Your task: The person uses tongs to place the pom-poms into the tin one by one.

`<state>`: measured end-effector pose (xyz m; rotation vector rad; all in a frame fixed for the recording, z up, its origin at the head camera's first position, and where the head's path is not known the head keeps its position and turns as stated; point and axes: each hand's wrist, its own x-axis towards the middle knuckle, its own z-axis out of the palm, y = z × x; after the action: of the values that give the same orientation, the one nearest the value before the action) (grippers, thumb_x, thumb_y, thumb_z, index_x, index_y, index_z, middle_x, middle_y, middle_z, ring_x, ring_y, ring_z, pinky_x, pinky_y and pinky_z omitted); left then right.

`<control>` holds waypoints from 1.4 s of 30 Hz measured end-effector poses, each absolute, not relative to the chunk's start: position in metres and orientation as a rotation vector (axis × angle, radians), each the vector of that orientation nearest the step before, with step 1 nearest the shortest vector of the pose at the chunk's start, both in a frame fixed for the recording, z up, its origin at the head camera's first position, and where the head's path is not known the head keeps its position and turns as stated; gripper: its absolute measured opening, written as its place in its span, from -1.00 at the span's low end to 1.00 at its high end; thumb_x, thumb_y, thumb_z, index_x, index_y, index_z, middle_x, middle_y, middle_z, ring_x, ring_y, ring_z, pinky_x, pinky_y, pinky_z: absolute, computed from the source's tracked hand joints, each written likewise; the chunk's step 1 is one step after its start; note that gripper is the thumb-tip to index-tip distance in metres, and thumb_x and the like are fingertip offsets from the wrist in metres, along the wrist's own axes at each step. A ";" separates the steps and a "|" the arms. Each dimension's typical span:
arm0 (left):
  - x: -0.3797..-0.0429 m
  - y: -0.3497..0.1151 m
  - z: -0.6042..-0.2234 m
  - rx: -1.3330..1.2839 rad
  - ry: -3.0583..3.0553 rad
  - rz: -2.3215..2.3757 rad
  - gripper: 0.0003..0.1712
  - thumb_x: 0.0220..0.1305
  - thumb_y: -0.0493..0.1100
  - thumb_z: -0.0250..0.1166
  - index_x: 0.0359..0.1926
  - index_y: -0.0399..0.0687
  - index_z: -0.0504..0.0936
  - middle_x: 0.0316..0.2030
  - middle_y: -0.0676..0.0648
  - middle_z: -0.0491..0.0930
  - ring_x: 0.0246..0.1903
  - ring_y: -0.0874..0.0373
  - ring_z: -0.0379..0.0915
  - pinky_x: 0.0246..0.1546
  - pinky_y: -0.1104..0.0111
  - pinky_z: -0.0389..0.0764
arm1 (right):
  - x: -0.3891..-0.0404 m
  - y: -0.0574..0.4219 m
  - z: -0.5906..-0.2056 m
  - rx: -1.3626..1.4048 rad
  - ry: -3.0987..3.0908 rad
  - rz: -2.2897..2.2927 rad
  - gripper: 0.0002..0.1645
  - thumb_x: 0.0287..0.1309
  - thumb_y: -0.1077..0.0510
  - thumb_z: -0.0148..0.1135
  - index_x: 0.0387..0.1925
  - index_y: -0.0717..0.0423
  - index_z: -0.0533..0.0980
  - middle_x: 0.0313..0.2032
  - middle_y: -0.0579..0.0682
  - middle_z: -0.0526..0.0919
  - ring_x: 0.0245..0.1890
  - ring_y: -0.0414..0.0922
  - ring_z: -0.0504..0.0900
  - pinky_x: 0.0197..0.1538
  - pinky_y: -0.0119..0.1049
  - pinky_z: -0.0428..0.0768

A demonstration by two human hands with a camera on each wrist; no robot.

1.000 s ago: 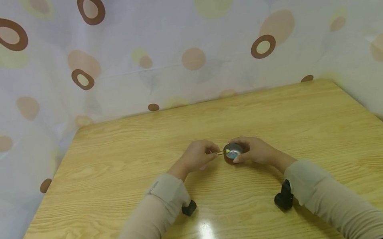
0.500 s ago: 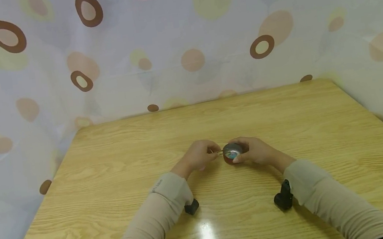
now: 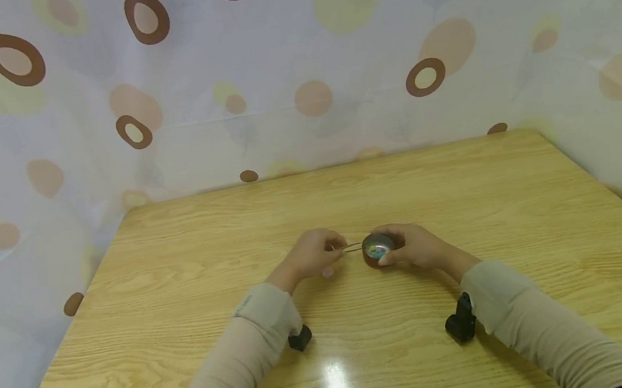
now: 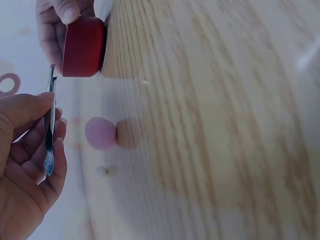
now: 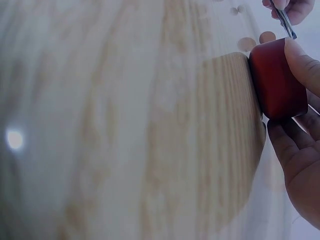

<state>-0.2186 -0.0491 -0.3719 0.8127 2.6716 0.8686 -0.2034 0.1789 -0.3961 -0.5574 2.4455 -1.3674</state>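
My left hand pinches metal tweezers between thumb and fingers. In the head view the tweezers' tips point at the bowl's left side, with slightly parted arms. My right hand grips a small round bowl, red outside and silvery inside, which sits on the table. Several small blue, yellow and pale pieces lie in the bowl; their kind is too small to tell. Below the left hand, a pink ball rests on the table, with a smaller pale ball beside it.
The wood-grain table reaches back to a patterned curtain, which also hangs along both sides. Black wrist cameras, one on the left cuff and one on the right cuff, hang close above the tabletop.
The tweezers held a yellow piece over the bowl a second ago, then dipped inside. Now my left hand has drawn them out leftward, leaving yellow in the bowl. My right hand stays put.
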 end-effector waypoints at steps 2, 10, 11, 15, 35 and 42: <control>-0.218 -0.052 -0.371 0.814 2.680 0.867 -0.78 0.13 -0.21 0.16 -0.18 -0.14 0.56 -0.27 0.01 0.53 -0.26 0.20 0.41 -0.22 0.42 0.42 | -0.203 0.179 -0.397 -0.557 2.439 -1.373 -0.24 -0.13 0.09 0.30 0.13 0.23 0.25 0.05 0.18 0.35 0.00 0.07 0.35 0.03 -0.05 0.29; -0.217 -0.068 -0.368 0.758 2.700 0.873 -0.80 0.13 -0.23 0.15 -0.19 -0.14 0.56 -0.28 0.02 0.53 -0.30 0.22 0.40 -0.28 0.41 0.43 | -0.204 0.179 -0.398 -0.554 2.433 -1.370 -0.24 -0.13 0.08 0.30 0.13 0.22 0.24 0.03 0.18 0.37 -0.01 0.07 0.36 0.02 -0.06 0.31; -0.217 -0.069 -0.368 0.751 2.704 0.872 -0.79 0.12 -0.23 0.15 -0.19 -0.14 0.56 -0.28 0.02 0.53 -0.29 0.20 0.40 -0.27 0.40 0.43 | -0.204 0.180 -0.398 -0.554 2.433 -1.369 -0.24 -0.13 0.08 0.30 0.13 0.22 0.24 0.03 0.18 0.37 -0.01 0.07 0.36 0.02 -0.06 0.31; -0.216 -0.076 -0.368 0.730 2.705 0.878 -0.78 0.12 -0.23 0.15 -0.18 -0.14 0.55 -0.28 0.01 0.52 -0.24 0.15 0.41 -0.22 0.36 0.44 | -0.204 0.180 -0.399 -0.559 2.434 -1.370 -0.24 -0.13 0.07 0.30 0.13 0.21 0.25 0.02 0.17 0.38 -0.02 0.07 0.37 0.01 -0.07 0.32; -0.218 -0.098 -0.376 0.613 2.760 0.835 -0.83 0.09 -0.25 0.19 -0.24 -0.16 0.57 -0.36 0.00 0.53 -0.29 0.14 0.41 -0.27 0.37 0.45 | -0.204 0.180 -0.399 -0.542 2.444 -1.361 -0.18 -0.20 -0.01 0.33 0.14 0.15 0.25 0.02 0.12 0.39 -0.01 0.05 0.36 0.02 -0.07 0.31; -0.218 -0.100 -0.376 0.566 2.751 0.802 -0.82 0.09 -0.26 0.19 -0.23 -0.17 0.57 -0.38 0.00 0.52 -0.33 0.16 0.40 -0.30 0.39 0.45 | -0.204 0.180 -0.399 -0.538 2.438 -1.366 -0.20 -0.18 0.02 0.32 0.13 0.17 0.26 0.02 0.13 0.39 0.00 0.05 0.37 0.02 -0.08 0.31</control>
<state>-0.2180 -0.0995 -0.3760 0.5662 2.7505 0.8023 -0.2044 0.1800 -0.3991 -0.5382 2.4384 -1.3657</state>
